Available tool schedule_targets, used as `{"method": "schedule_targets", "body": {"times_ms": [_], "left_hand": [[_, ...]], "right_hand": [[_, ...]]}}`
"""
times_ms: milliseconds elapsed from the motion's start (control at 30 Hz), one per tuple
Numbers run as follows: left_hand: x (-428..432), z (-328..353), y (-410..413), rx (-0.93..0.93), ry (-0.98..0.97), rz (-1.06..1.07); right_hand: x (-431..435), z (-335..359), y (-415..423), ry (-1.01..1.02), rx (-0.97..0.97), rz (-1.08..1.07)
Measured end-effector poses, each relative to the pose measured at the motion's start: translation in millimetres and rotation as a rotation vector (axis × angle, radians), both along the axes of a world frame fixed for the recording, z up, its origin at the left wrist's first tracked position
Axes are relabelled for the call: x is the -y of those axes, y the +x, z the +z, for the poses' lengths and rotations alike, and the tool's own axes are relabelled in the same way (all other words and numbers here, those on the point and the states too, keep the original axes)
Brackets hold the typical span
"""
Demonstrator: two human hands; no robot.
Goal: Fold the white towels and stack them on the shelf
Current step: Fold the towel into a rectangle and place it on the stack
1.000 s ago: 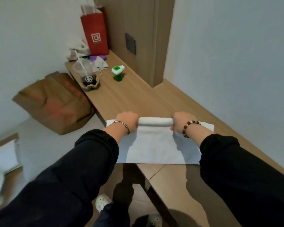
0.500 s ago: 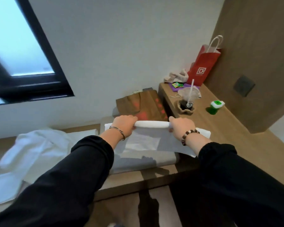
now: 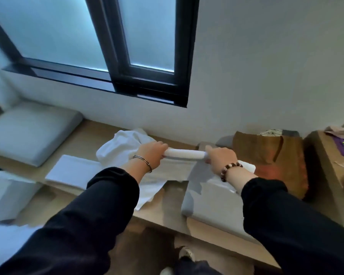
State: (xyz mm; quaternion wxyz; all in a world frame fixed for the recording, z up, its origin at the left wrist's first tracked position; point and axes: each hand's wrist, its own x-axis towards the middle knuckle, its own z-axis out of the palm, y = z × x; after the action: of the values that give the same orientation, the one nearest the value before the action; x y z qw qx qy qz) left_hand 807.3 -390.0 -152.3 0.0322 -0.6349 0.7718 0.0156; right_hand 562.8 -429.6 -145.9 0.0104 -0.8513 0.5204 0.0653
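Observation:
I hold a white towel (image 3: pixel 184 154) in the air by its folded top edge, the rest hanging down below my wrists. My left hand (image 3: pixel 151 153) grips the left end and my right hand (image 3: pixel 220 157) grips the right end, fingers curled over the fold. Below and to the left, a folded white towel (image 3: pixel 72 171) lies flat on the low wooden bench (image 3: pixel 87 135). A crumpled white towel (image 3: pixel 119 147) is heaped behind my left hand, against the wall.
Grey cushions (image 3: pixel 28 132) lie on the bench at the left and another (image 3: pixel 216 205) under the hanging towel. A brown paper bag (image 3: pixel 270 155) leans at the right beside the wooden desk (image 3: pixel 330 175). A dark-framed window (image 3: pixel 127 46) is above.
I lifted the towel off the desk and turned left with it, from over the desk to over the bench under the window. Both hands kept their grip on the folded edge.

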Motion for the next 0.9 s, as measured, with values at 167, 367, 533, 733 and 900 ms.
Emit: {"method": "schedule_targets", "body": {"times_ms": [167,367,533,733,900], "left_hand": [[2.5,-10.0,73.4,0.048,0.029,0.187],[1.3,-24.1,146.5,0.132,0.023,0.318],[6.6,-47.8,234.0,0.150,0.045,0.313],[16.9,-89.1,376.6,0.130,0.113,0.216],[16.4,-122.5,485.1,0.149,0.215,0.130]], "right_hand": [[40.3,-14.6,77.5,0.007,0.031,0.181],[58.5,-33.8,150.8,-0.010,0.090,0.279],[60.5,-58.0,235.9,0.025,0.082,0.274],[46.4,-101.5,367.7,0.095,0.084,0.180],[28.4,-131.5,462.7,0.170,0.070,0.119]]}}
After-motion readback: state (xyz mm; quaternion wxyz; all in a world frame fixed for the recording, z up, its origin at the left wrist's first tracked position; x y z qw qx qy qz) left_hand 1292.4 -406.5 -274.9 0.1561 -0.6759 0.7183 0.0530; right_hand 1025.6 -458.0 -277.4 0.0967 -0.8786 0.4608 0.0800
